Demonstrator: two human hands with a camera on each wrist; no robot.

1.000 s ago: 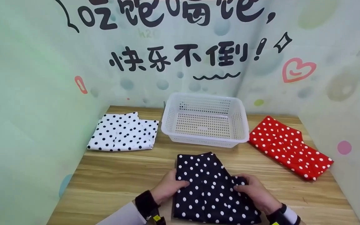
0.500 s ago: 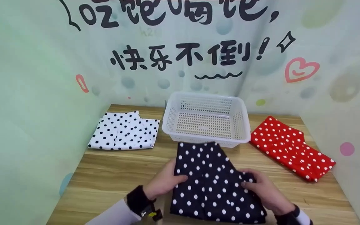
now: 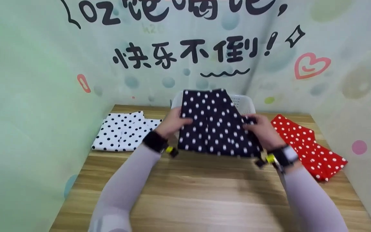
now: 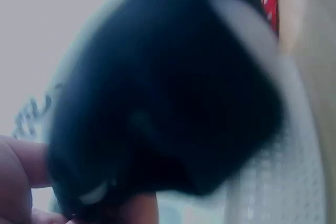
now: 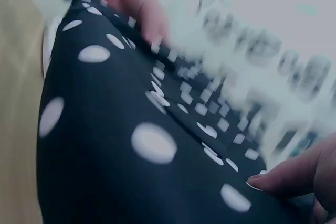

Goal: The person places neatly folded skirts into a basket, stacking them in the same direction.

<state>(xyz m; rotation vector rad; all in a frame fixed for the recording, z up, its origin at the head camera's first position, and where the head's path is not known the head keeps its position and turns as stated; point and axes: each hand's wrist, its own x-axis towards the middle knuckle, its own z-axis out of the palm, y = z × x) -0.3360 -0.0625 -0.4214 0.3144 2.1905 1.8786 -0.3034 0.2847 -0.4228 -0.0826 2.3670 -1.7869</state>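
Observation:
In the head view a folded black cloth with white dots is held up off the table, overlapping the white basket. My left hand pinches its left edge, thumb on top. At the right edge my right hand grips it the same way. The black cloth fills much of the left wrist view as a dark blur, with left-hand fingers at the lower left. In the right wrist view its dotted layers show close up, with the right thumb pressing on them.
On the left of the wooden table lies a folded white cloth with black dots. A folded red cloth with white dots is at the right. Pale printed hangings enclose the table at the back and sides.
Both hands have lifted the black cloth and carried it forward from the table's near side to over the basket. The white and red cloths stay in place.

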